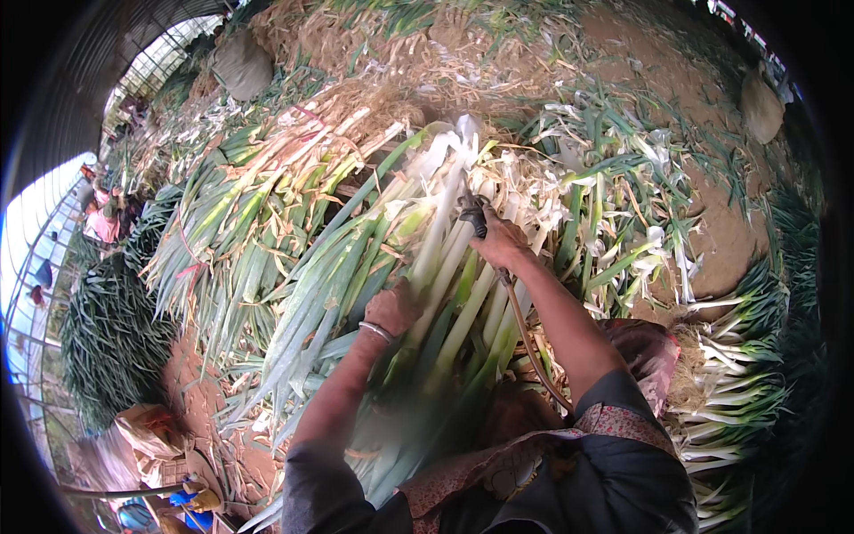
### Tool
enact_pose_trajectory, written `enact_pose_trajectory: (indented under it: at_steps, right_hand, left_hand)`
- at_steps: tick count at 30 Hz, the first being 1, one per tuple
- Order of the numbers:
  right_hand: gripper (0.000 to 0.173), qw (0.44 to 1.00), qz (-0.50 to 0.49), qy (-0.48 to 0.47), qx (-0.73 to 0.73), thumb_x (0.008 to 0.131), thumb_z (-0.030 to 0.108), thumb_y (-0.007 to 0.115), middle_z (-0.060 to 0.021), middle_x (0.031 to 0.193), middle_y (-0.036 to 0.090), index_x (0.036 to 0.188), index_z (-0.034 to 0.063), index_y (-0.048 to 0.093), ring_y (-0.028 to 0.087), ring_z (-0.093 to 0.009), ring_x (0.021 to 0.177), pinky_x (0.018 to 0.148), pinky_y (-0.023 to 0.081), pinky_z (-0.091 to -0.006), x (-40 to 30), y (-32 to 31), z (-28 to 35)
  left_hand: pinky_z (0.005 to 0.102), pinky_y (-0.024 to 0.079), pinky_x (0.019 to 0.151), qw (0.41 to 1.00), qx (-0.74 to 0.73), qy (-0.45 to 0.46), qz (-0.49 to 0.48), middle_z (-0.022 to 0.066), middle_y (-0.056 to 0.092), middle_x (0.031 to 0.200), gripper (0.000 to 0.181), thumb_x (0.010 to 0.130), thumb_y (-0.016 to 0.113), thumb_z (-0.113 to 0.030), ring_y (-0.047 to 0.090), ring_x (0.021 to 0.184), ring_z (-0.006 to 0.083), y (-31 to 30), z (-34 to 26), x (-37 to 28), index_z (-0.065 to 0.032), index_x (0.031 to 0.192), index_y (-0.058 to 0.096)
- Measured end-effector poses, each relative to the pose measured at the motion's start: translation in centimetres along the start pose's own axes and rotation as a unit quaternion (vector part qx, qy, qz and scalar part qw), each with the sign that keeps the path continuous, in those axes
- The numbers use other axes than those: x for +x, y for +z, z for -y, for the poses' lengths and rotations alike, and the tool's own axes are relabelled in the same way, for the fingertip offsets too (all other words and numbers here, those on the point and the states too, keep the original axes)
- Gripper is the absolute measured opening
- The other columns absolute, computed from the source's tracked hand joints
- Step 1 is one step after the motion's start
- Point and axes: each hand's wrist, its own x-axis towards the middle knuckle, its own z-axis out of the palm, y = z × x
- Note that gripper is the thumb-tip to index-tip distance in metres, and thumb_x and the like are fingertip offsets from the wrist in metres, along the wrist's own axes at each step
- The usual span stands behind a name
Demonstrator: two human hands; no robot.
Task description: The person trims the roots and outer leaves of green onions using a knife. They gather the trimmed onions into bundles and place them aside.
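Note:
My left hand [393,308] is closed around the stalk of a large green onion [434,247], whose white end points away from me. In my right hand [500,239] is a black-handled spray nozzle [472,217] with a brown hose [527,334] running back under my forearm. The nozzle tip lies beside the white part of the held stalk, where loose pale skins stand up. More thick green onion stalks [467,314] lie beneath both hands. Left of them spreads a heap of untrimmed green onions [267,193] with dry leaves and roots.
Peeled skins and leaf scraps [620,200] cover the ground on the right. White-stemmed green onions [727,400] lie in a row at the lower right. Filled sacks [241,65] stand farther off. A dark green leaf pile [110,340] and a person in pink [103,223] are at left.

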Motion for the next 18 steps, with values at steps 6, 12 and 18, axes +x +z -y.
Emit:
enact_pose_trajectory:
  at_steps: [6, 12, 18]
  right_hand:
    - [0.082, 0.988, 0.012, -0.142, 0.065, 0.073, 0.029, 0.06, -0.0248, 0.097, 0.056, 0.139, 0.0051, 0.017, 0.059, -0.034, 0.077, 0.073, 0.048, -0.0397, -7.4, 3.0, -5.1]
    - [0.083, 0.988, -0.071, -0.13, 0.041, 0.074, 0.033, 0.06, -0.0251, 0.099, 0.058, 0.138, 0.0015, 0.018, 0.057, -0.04, 0.092, 0.084, 0.044, -0.0428, -19.8, 3.8, -10.1]
    - [0.086, 0.999, -0.041, -0.02, 0.018, 0.072, 0.034, 0.062, -0.025, 0.104, 0.057, 0.138, 0.0043, 0.017, 0.055, -0.042, 0.096, 0.085, 0.043, -0.0467, -21.6, 4.9, -15.4]
  left_hand:
    - [0.0483, 0.046, 0.062, 0.996, -0.022, 0.076, 0.038, 0.0209, 0.06, 0.071, 0.041, 0.075, 0.059, -0.035, 0.059, 0.07, 0.0409, -3.5, 0.3, -4.2, -0.0054, 0.1, 0.047]
    - [0.0492, 0.044, 0.065, 0.992, 0.079, 0.045, -0.087, 0.0204, 0.059, 0.087, 0.046, 0.077, 0.059, -0.042, 0.057, 0.08, 0.0394, 1.3, 0.0, -4.2, -0.003, 0.099, 0.049]
    - [0.0403, 0.047, 0.076, 0.978, 0.058, 0.198, -0.024, 0.019, 0.053, 0.104, 0.052, 0.073, 0.067, -0.033, 0.055, 0.091, 0.0329, 2.6, -11.7, -4.0, -0.001, 0.109, 0.046]
